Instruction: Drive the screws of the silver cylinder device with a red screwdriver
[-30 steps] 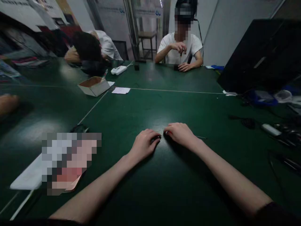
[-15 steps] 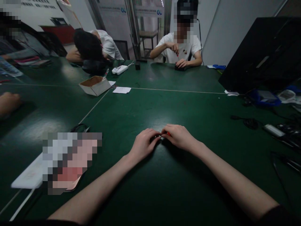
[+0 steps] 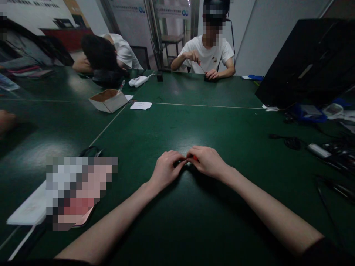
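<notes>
Just above the green table, my two hands meet at the fingertips near the middle of the view. My left hand is closed in a pinch, thumb against forefinger; whatever lies between them is too small to make out. A small red thing shows between the curled fingers of my right hand. Most of it is covered by the fingers, so its kind cannot be told. Both forearms reach in from the lower corners.
Left of my arms lie a white flat device and a pink phone-like slab. Beyond are an open box and a paper slip. Cables and a black panel stand right. Across sits a co-worker holding a red-handled tool.
My fingertips have come closer together, and the pale bit seen between them before is hidden now. The whole view has shifted slightly. The co-worker's raised hand has tilted its tool.
</notes>
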The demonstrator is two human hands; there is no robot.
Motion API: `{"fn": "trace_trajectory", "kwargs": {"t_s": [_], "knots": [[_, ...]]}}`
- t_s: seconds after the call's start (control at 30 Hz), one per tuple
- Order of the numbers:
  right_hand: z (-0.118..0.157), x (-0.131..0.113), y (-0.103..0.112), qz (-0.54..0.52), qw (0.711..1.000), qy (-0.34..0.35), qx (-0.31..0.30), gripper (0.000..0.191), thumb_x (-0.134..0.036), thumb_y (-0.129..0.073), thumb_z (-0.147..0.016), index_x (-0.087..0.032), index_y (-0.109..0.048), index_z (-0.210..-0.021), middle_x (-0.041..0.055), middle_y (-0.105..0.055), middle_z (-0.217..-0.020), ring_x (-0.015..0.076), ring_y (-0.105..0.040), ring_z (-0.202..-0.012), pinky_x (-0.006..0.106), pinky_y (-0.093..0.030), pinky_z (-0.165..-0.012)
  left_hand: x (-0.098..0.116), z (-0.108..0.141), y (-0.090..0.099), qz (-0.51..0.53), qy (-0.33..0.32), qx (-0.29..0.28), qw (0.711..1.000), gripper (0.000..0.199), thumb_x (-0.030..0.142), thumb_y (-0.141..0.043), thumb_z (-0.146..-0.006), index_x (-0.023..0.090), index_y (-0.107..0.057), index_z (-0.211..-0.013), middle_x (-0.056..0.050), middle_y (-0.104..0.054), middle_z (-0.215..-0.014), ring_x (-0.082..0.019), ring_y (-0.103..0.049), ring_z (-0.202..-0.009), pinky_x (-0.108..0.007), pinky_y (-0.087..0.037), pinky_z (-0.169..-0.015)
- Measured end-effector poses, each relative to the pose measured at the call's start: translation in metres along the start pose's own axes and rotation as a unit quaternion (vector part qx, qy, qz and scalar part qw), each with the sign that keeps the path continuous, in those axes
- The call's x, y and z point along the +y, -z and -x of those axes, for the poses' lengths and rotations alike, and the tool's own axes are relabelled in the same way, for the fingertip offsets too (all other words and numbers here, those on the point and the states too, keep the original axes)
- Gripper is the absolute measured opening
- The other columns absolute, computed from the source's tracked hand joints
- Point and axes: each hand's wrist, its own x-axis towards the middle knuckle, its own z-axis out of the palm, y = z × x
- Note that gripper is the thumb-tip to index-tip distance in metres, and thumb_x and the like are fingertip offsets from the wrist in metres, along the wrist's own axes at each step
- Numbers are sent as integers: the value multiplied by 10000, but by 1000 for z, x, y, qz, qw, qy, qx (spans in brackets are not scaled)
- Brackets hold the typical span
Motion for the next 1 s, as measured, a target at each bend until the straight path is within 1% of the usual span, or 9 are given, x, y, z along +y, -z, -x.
{"fn": "trace_trajectory", "kwargs": {"t_s": [0.4,0.5,0.6,0.67,0.73,0.8,0.87,0.93,1.0], "knots": [[4,-6,6,46,999,10,-9,111,-201,-550,-911,-185,-660,-917,20,-653,-915,145,-584,-772,252,-312,-596,2,-1,2,4,-13,-21,1000,94,163,-611,-844,174,-672,-772,-22,-688,-745,-185,-609,-732,-311,-447,-689],[9,-12,14,64,998,5,-8,139,-210,-519,-931,-181,-654,-912,28,-646,-900,144,-578,-731,257,-308,-576,4,-1,2,4,-20,-33,999,66,200,-630,-842,183,-685,-809,-22,-700,-775,-190,-619,-758,-315,-451,-702],[27,-22,28,84,996,-6,1,167,-213,-481,-950,-177,-643,-930,41,-639,-901,152,-567,-683,268,-310,-550,5,-1,2,5,-17,-41,999,95,268,-650,-848,187,-699,-856,-31,-712,-810,-198,-627,-780,-323,-457,-715],[49,-28,37,92,996,-16,6,164,-197,-468,-949,-184,-632,-946,39,-634,-899,156,-565,-667,272,-334,-537,5,-2,3,9,-9,-48,999,114,290,-659,-848,188,-705,-868,-37,-716,-821,-203,-631,-791,-329,-462,-724],[79,-29,44,88,995,-35,13,172,-156,-452,-938,-191,-618,-967,39,-634,-916,146,-575,-660,268,-387,-540,5,-2,4,14,-1,-55,998,115,294,-662,-850,192,-709,-873,-38,-719,-834,-205,-635,-802,-336,-467,-732],[117,-19,50,44,994,-78,55,215,-185,-409,-957,-222,-605,-1039,49,-639,-996,139,-613,-712,267,-465,-586,5,-2,5,19,6,-60,998,114,293,-662,-854,195,-710,-882,-38,-720,-843,-206,-637,-811,-341,-472,-737],[162,5,55,51,979,-152,124,269,-366,-366,-991,-255,-605,-1043,80,-656,-991,171,-647,-757,316,-517,-645,6,-3,5,23,11,-65,998,114,288,-661,-857,191,-710,-891,-38,-720,-846,-207,-639,-814,-346,-476,-741],[214,43,61,105,944,-250,186,465,-622,-306,-943,-279,-617,-988,145,-668,-964,229,-658,-762,387,-521,-637,6,-3,5,23,14,-67,997,116,285,-660,-858,187,-711,-892,-39,-720,-847,-208,-639,-815,-349,-476,-744],[269,89,66,164,901,-354,193,628,-782,-247,-848,-296,-635,-933,211,-665,-973,257,-634,-662,432,-466,-542,6,-3,5,21,15,-67,997,117,287,-659,-859,186,-713,-886,-40,-722,-847,-210,-639,-814,-351,-473,-745]]}}
